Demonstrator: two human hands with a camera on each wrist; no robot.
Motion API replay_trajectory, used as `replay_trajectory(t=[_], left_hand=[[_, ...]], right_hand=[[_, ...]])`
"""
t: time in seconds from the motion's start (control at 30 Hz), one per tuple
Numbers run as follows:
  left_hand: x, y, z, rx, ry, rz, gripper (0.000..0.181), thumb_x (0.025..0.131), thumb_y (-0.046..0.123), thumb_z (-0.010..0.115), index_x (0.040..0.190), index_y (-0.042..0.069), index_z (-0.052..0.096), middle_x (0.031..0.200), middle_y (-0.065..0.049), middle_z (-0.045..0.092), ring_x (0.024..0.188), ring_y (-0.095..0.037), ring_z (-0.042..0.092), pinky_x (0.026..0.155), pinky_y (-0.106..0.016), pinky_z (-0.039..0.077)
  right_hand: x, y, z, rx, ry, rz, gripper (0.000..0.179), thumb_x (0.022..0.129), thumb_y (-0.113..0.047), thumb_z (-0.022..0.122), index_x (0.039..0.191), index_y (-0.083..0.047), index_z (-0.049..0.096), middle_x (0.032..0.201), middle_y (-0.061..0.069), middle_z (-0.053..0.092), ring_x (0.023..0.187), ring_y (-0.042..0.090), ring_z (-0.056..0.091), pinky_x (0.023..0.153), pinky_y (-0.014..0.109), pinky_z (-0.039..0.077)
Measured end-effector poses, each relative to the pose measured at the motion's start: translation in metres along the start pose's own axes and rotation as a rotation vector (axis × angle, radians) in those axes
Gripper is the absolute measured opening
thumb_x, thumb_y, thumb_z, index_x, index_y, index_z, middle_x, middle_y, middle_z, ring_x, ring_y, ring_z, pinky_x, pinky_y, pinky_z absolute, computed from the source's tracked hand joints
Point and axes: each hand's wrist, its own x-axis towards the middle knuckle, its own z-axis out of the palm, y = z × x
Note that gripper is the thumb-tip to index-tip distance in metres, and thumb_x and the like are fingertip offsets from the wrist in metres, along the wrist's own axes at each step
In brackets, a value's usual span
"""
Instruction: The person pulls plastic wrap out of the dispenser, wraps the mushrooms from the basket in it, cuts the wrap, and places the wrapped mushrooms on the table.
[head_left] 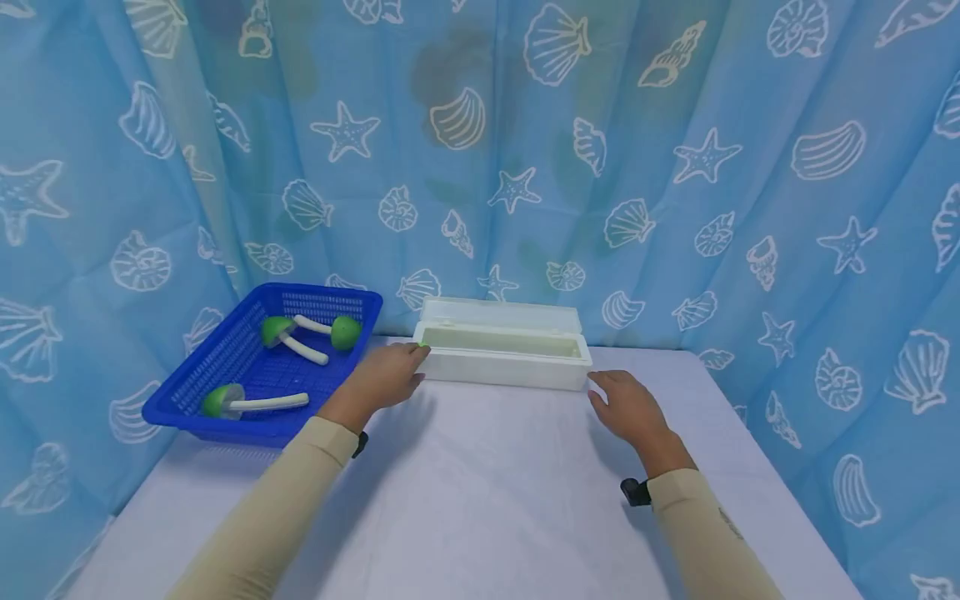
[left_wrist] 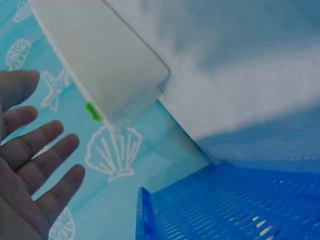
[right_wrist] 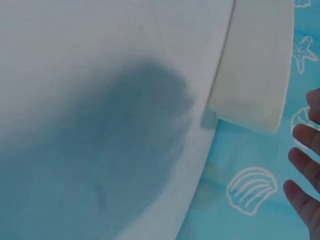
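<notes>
A long white box (head_left: 510, 371) stands at the back of the table, its lid (head_left: 501, 314) raised behind it. At the box's left end is my left hand (head_left: 385, 375), fingers spread and apart from the box in the left wrist view. A small green bit (left_wrist: 93, 111) shows on the box's rim there. Close to the right end, my right hand (head_left: 630, 406) has its fingers extended and holds nothing. Three toy mushrooms with green caps, one of them a mushroom (head_left: 255, 402) at the front, lie in a blue basket (head_left: 176, 379).
The basket stands on the left of the white-covered table (head_left: 480, 492), beside my left forearm. A blue curtain (head_left: 480, 167) with white shell and starfish prints hangs right behind the table and along both sides.
</notes>
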Motion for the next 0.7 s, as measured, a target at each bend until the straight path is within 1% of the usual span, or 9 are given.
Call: replay_trajectory(t=[0.13,0.2,0.33,0.47,0.57,0.63,0.7], left_hand=[[0.014,-0.009,-0.002,0.070,0.014,-0.024,0.032,0.095,0.013,0.060,0.127,0.006,0.062,0.106,-0.011,0.068,0.092,-0.026,0.066,0.081,-0.040,0.053],[0.020,-0.012,0.000,0.104,0.026,-0.038,0.028,0.094,0.009,0.059,0.121,0.007,0.065,0.098,-0.010,0.069,0.085,-0.026,0.066,0.077,-0.040,0.054],[0.028,-0.017,0.007,0.105,0.059,-0.052,0.023,0.093,0.007,0.060,0.115,0.007,0.068,0.091,-0.010,0.069,0.079,-0.026,0.065,0.071,-0.040,0.054],[0.031,-0.016,0.013,0.094,0.076,-0.030,0.018,0.094,0.011,0.060,0.108,0.005,0.069,0.086,-0.010,0.067,0.075,-0.026,0.065,0.068,-0.040,0.054],[0.036,-0.015,0.016,0.073,0.075,-0.010,0.018,0.093,0.013,0.062,0.108,0.003,0.068,0.090,-0.011,0.067,0.081,-0.027,0.065,0.072,-0.040,0.054],[0.042,-0.013,0.017,0.053,0.066,0.002,0.022,0.094,0.012,0.061,0.113,0.002,0.066,0.099,-0.013,0.067,0.090,-0.029,0.065,0.079,-0.041,0.053],[0.051,-0.013,0.018,0.036,0.036,0.009,0.028,0.097,0.012,0.058,0.122,0.002,0.063,0.111,-0.014,0.066,0.100,-0.030,0.064,0.087,-0.041,0.051]], right_hand=[[0.017,0.001,-0.009,0.013,0.034,-0.023,0.035,0.095,-0.020,0.062,0.125,-0.002,0.063,0.123,0.017,0.062,0.120,0.036,0.053,0.099,0.052,0.041],[0.025,0.002,-0.013,0.015,0.029,-0.028,0.035,0.095,-0.020,0.063,0.125,-0.003,0.063,0.122,0.016,0.063,0.119,0.035,0.053,0.099,0.052,0.042],[0.040,0.004,-0.013,0.009,0.001,-0.055,0.035,0.095,-0.020,0.063,0.126,-0.003,0.062,0.121,0.015,0.064,0.117,0.035,0.055,0.098,0.051,0.043],[0.053,0.002,-0.003,0.024,-0.084,-0.046,0.041,0.097,-0.023,0.061,0.133,-0.004,0.057,0.126,0.015,0.061,0.119,0.035,0.054,0.098,0.050,0.042],[0.061,-0.003,0.005,0.045,-0.158,-0.013,0.048,0.100,-0.028,0.056,0.141,-0.005,0.048,0.136,0.017,0.054,0.127,0.037,0.047,0.103,0.051,0.037],[0.067,-0.007,0.008,0.063,-0.184,-0.003,0.050,0.101,-0.030,0.052,0.144,-0.005,0.044,0.141,0.018,0.049,0.131,0.037,0.042,0.106,0.051,0.033],[0.073,-0.009,0.010,0.093,-0.196,0.003,0.050,0.102,-0.030,0.051,0.145,-0.006,0.044,0.143,0.016,0.048,0.133,0.037,0.040,0.107,0.050,0.031]])
